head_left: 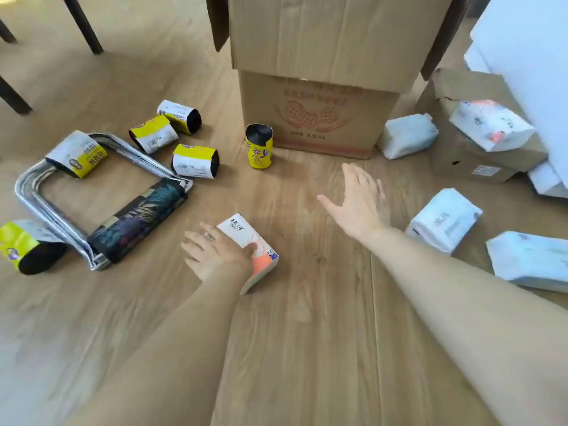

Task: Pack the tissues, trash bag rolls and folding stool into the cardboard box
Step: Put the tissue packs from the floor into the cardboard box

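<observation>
Two bare forearms reach forward over a wooden floor (307,333). The left hand (219,252) lies on a tissue pack (250,250) with orange markings, fingers curled over its left side and thumb across its top (the pack still rests on the floor). The right hand (358,199) hovers open above bare boards, fingers spread, gripping nothing. Left of the left hand lies the folding stool (101,195), collapsed flat, its metal tube frame forming a loop and its dark leaf-print seat nearest the pack. 1 trash bag roll (26,247) lies at the stool's near left corner and 1 yellow-banded roll (78,155) rests on its far rail. Right of the right hand lie 2 pale tissue packs (444,219), side by side. Farther out, 3 lying rolls (172,133) are grouped beyond the stool, and 1 upright roll (259,146) stands just beside the cardboard box (316,118), whose front flap hangs down. Right of the box, 1 white tissue pack (407,135) lies on the floor, and another sits on a smaller carton (470,158).
</observation>
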